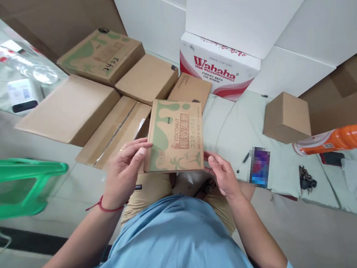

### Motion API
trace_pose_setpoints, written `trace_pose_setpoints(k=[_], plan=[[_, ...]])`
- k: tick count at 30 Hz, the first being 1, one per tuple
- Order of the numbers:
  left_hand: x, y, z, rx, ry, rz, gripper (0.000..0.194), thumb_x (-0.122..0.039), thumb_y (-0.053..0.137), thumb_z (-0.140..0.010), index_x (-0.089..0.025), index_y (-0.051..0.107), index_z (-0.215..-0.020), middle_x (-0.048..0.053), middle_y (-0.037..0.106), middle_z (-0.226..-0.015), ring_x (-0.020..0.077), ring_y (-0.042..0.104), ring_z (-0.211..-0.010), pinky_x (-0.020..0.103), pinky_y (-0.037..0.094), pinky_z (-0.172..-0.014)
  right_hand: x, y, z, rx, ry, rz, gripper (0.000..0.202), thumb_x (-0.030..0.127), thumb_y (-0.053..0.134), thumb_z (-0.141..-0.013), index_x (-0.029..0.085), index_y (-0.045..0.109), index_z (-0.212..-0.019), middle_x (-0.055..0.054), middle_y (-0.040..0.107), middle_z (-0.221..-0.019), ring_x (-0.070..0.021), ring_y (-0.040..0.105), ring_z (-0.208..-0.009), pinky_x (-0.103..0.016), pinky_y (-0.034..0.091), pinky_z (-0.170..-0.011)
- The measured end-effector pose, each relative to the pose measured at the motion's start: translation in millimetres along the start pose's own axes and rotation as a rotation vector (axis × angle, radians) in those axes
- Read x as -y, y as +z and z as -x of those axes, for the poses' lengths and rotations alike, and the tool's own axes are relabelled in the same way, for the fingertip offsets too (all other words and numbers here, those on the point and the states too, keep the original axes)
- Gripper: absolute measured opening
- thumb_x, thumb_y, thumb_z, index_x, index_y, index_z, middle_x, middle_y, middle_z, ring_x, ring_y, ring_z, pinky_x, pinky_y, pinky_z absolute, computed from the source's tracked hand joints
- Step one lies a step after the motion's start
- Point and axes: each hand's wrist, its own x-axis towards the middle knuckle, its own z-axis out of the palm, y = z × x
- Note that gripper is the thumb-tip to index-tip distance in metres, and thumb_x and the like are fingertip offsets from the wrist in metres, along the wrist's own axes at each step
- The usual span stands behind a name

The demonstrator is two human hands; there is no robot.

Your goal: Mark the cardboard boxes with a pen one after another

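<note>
In front of my body is a cardboard box printed with a green drip pattern, palm trees and the word COCONUT. The fingers of my left hand press against its left side, with the thumb pointing up along the edge. At the lower right corner, my right hand supports the box, its fingertips partly hidden behind the side. Just beyond it lies a plain brown box, and to the left is a flat taped carton.
More cartons stand at the left, including a green-printed box marked 2422. A Wahaha carton leans at the back. To the right are a small box, an orange bottle, a pen, a phone and keys. A green stool stands left.
</note>
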Motion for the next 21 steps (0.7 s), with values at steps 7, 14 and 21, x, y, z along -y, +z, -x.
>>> trace_pose_setpoints(k=[7,14,21], plan=[[24.8,21.7,-1.0,0.08,-0.267,0.287,0.085,-0.064,0.078,-0.09,-0.025,0.045,-0.159,0.014,0.057,-0.161,0.0352,0.055,-0.149,0.051,0.049,-0.123,-8.1,-92.5,20.3,-0.795,-0.226,1.056,0.079,0.064,0.061,-0.096,0.009,0.058,-0.153,-0.03,0.056,-0.156,-0.0453,0.047,-0.15,-0.068,0.035,-0.126],[17.9,14.3,1.4,0.206,-0.415,0.369,0.073,-0.066,0.074,-0.094,-0.029,0.054,-0.154,0.009,0.06,-0.161,0.0338,0.063,-0.142,0.042,0.06,-0.108,-14.1,-150.7,24.1,-0.892,0.357,1.306,0.109,0.067,0.068,-0.088,0.004,0.032,-0.17,-0.036,0.057,-0.15,-0.0554,0.052,-0.139,-0.066,0.046,-0.111],[27.8,2.1,13.0,0.225,-0.607,0.295,0.09,-0.088,0.068,-0.085,-0.037,0.054,-0.158,0.011,0.067,-0.152,0.0349,0.07,-0.125,0.041,0.063,-0.084,-6.7,-184.5,27.9,-0.998,0.383,1.268,0.112,0.067,0.076,-0.079,0.006,0.038,-0.166,-0.034,0.061,-0.146,-0.0515,0.058,-0.137,-0.059,0.05,-0.112]])
